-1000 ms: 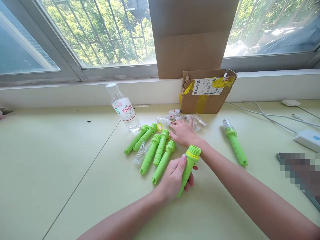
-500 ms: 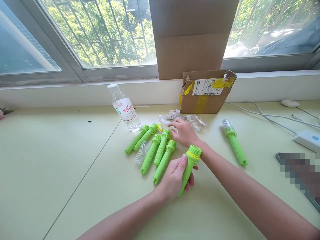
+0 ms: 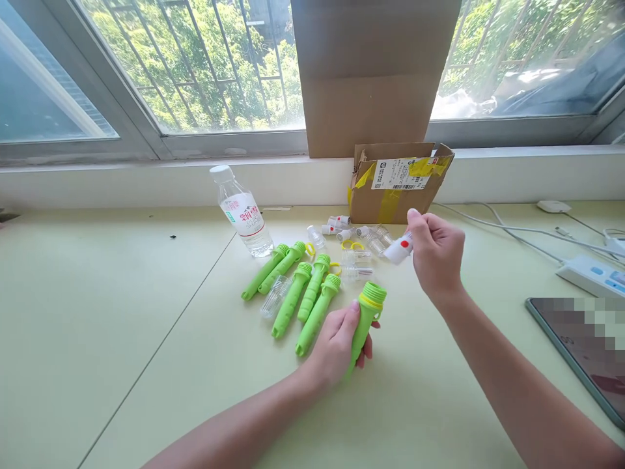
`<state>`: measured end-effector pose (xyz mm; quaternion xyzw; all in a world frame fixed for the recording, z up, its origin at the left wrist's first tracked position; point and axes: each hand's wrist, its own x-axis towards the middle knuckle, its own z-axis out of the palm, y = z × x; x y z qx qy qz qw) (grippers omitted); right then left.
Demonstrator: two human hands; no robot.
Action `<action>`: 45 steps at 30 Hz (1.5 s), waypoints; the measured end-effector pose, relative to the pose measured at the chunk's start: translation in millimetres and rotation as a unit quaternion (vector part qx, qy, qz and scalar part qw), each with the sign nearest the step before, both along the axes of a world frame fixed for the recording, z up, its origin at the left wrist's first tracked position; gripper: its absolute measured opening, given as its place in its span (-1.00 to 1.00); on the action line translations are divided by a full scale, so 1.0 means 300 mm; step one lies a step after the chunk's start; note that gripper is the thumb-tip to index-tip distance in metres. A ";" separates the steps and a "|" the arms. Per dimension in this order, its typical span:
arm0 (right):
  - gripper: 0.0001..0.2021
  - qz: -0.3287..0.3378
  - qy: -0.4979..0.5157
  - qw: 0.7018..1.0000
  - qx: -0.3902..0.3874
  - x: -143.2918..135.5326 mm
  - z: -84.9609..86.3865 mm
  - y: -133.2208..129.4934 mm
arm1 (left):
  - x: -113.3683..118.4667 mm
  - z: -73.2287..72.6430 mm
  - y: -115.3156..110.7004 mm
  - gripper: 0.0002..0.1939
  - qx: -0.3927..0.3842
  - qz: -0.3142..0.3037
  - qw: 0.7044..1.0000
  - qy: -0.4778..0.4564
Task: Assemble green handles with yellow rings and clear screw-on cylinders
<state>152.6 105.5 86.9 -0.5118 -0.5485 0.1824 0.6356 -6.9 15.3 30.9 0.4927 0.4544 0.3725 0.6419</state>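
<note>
My left hand (image 3: 336,345) is wrapped round a green tube (image 3: 367,319), tilted, with its threaded open end up and a yellow ring below the threads. My right hand (image 3: 438,255) is raised to the right and pinches a small white part with a red dot (image 3: 399,249). Several green tubes (image 3: 291,301) lie left of my left hand. A clear ribbed cap (image 3: 276,298) rests among them. Behind them lie more clear caps (image 3: 356,256), white parts with red dots (image 3: 339,220) and yellow rings (image 3: 352,245).
A water bottle (image 3: 245,215) stands at the back left. An open cardboard box (image 3: 390,203) is by the window wall. To the right are a phone (image 3: 576,352), a power strip (image 3: 593,275) and white cables (image 3: 508,226).
My right hand has moved right and up from the small parts, now with a white part in it. The green tube at the right is now hidden behind my right hand and arm.
</note>
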 end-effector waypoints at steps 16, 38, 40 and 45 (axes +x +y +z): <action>-0.63 0.135 -0.053 0.983 -0.116 -0.059 -0.069 -0.062 | 0.004 -0.013 -0.007 -0.44 0.030 0.010 0.999 0.019; -0.62 0.411 -0.115 0.856 -0.293 0.052 0.008 -0.037 | 0.002 0.001 -0.021 -0.50 0.021 0.024 0.999 0.008; -0.57 0.397 -0.141 0.859 -0.292 0.055 0.001 -0.030 | 0.003 0.002 -0.022 -0.50 0.021 0.023 0.999 0.009; -0.52 0.371 -0.158 0.871 -0.281 0.048 -0.007 -0.025 | 0.005 0.004 -0.025 -0.54 0.039 0.025 0.999 0.004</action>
